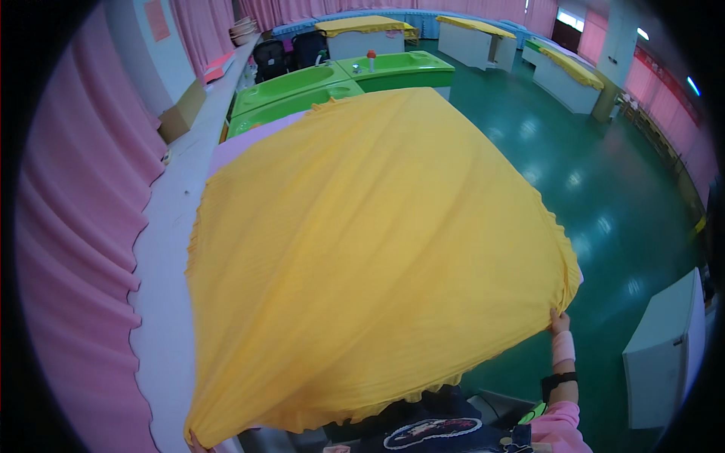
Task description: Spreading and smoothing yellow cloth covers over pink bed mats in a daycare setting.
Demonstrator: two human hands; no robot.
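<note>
A large yellow fitted sheet (pixel 370 249) with a gathered elastic hem billows out in front of me, covering most of a pale pink bed (pixel 242 143) below it. My right hand (pixel 559 323) grips the sheet's near right corner, with a pink wristband and a dark watch on that forearm. My left hand (pixel 198 444) pinches the near left corner at the bottom edge of the picture; only its fingertips show. The sheet hangs stretched between both hands.
Pink curtains (pixel 83 249) and a white ledge (pixel 162 249) run along the left. Green tubs (pixel 340 79) stand beyond the sheet, and yellow-covered beds (pixel 476 34) farther back. A green floor (pixel 604 189) lies to the right, with a white cabinet (pixel 664 355) at lower right.
</note>
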